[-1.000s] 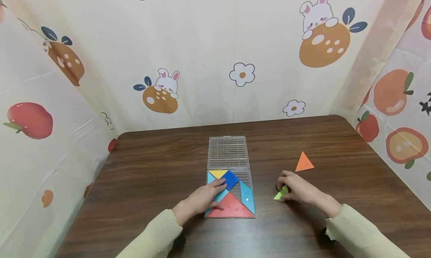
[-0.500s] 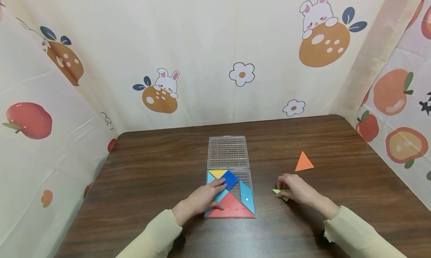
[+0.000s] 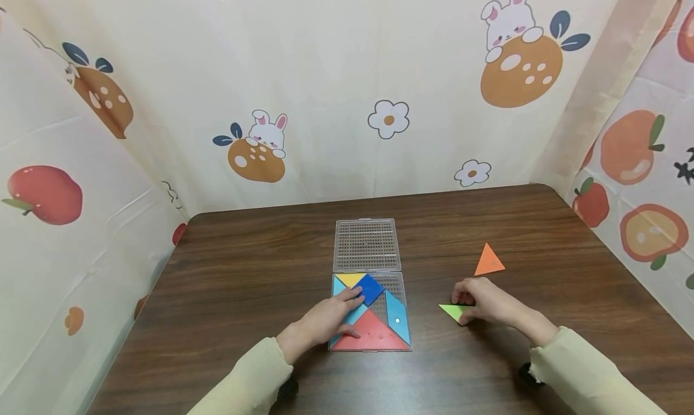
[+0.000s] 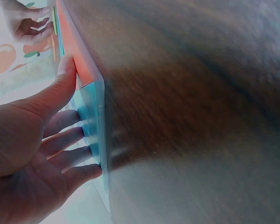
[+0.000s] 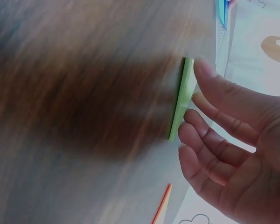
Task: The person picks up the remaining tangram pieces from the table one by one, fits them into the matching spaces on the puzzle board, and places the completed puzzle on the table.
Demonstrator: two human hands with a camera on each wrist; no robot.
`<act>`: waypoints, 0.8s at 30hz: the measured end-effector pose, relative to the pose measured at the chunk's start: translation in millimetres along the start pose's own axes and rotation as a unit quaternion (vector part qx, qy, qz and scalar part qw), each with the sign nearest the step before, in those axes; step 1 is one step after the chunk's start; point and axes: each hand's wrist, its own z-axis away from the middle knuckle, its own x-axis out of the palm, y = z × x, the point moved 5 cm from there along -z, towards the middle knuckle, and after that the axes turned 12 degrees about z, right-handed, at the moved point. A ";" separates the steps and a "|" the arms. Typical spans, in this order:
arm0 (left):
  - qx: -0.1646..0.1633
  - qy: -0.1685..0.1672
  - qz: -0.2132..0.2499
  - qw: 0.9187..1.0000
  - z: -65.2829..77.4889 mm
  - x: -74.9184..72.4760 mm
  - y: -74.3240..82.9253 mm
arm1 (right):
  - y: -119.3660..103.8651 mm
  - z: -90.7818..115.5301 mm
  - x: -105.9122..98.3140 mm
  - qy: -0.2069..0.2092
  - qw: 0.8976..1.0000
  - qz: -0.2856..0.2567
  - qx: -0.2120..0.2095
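smooth plastic green triangle (image 3: 453,310), clear plastic case (image 3: 367,245), satiny wood-grain table (image 3: 255,270), cloth backdrop (image 3: 325,71)

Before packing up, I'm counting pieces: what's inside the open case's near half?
Yellow piece, dark blue piece, red triangle, light blue parallelogram, and another light blue piece. The left grip partly hides the last, the red and dark blue; anything beneath is covered.

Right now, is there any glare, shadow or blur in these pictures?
Head view: bright, mostly sharp, with greyish sheen low on the table. Left wrist view: table grain blurred, pale glare below a shadowy patch beside the clear case. Right wrist view: soft grain, shadowy patch left of the green triangle, curtain behind washed out.
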 end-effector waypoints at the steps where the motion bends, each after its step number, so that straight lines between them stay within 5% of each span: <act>1: 0.000 0.000 0.000 1.000 0.1 0.0 0.0 | 0.8 0.1 0.3 -0.006 1.000 0.000 0.005; 17: -0.003 -0.002 0.007 1.000 0.4 0.3 -0.3 | 0.9 -2.6 2.5 -0.009 0.999 0.004 0.039; 24: -0.003 -0.003 0.007 1.000 0.3 -0.2 -0.6 | 3.1 -0.2 1.2 0.012 0.998 -0.036 0.052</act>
